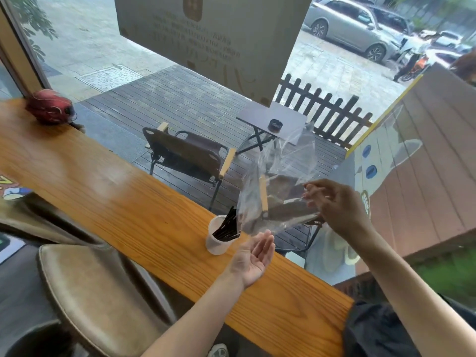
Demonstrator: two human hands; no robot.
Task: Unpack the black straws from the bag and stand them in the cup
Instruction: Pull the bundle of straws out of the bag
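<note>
A bundle of black straws (pixel 228 226) stands tilted in a translucent plastic cup (pixel 215 243) on the wooden counter (pixel 128 202). My right hand (pixel 337 204) holds a clear plastic bag (pixel 278 181) up in the air, above and to the right of the cup; the bag looks empty. My left hand (pixel 253 255) hovers palm up with fingers spread, just to the right of the cup and under the bag's lower edge, holding nothing.
The counter runs along a window. A red helmet (pixel 50 109) sits at its far left end. A padded brown stool (pixel 85 292) stands in front of the counter at lower left. Dark cloth (pixel 381 331) lies on the counter's near right end.
</note>
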